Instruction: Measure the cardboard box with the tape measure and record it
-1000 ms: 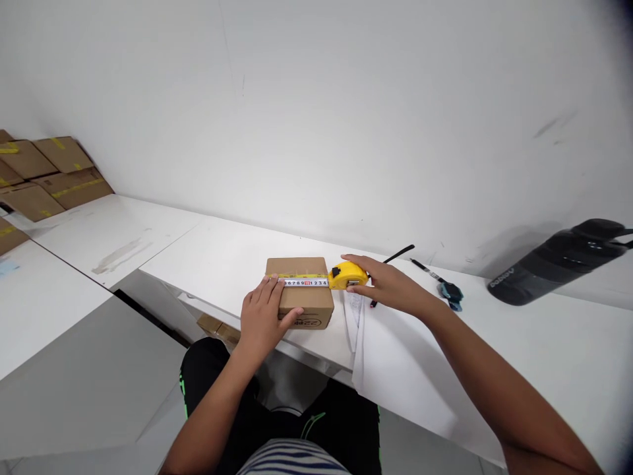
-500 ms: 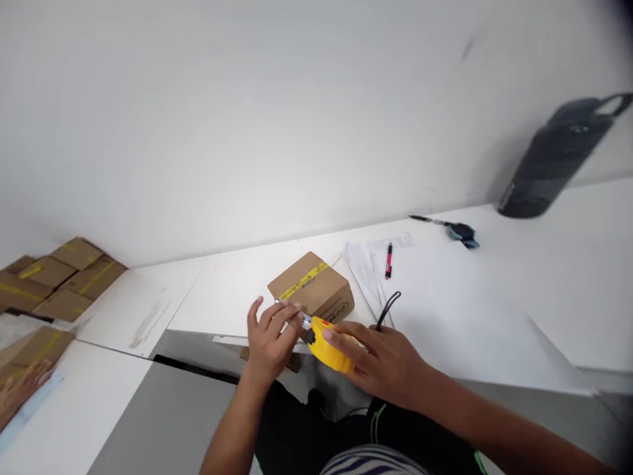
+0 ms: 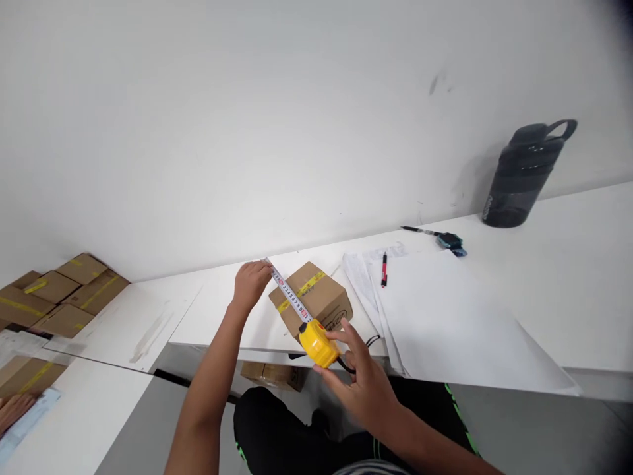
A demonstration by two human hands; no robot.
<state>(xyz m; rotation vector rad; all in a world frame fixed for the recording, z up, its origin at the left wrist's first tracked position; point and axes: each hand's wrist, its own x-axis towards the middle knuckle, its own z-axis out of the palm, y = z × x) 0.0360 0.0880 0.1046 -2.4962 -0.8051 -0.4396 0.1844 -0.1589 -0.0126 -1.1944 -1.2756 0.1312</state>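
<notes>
My right hand (image 3: pixel 363 379) grips the yellow tape measure (image 3: pixel 319 343) by its case, in front of a small cardboard box (image 3: pixel 321 297). The tape's blade (image 3: pixel 291 297) is drawn out and slants up and left across the box's left part. At the blade's far end my left hand (image 3: pixel 252 285) is closed on the tip, beyond the box's left corner. The box is sealed with yellow tape and has dark print on its right side. A black wrist strap hangs from the measure's case.
White sheets of paper (image 3: pixel 455 316) with a red pen (image 3: pixel 384 270) lie right of the box. Behind them are a black pen (image 3: pixel 419 229), a dark teal object (image 3: pixel 450 242) and a dark bottle (image 3: pixel 519 178). Stacked boxes (image 3: pixel 64 290) and another person's hand (image 3: pixel 17 410) are at left.
The measure's blade has been pulled out much longer. My left hand has moved up and left with its tip, while my right hand and the case are slightly lower.
</notes>
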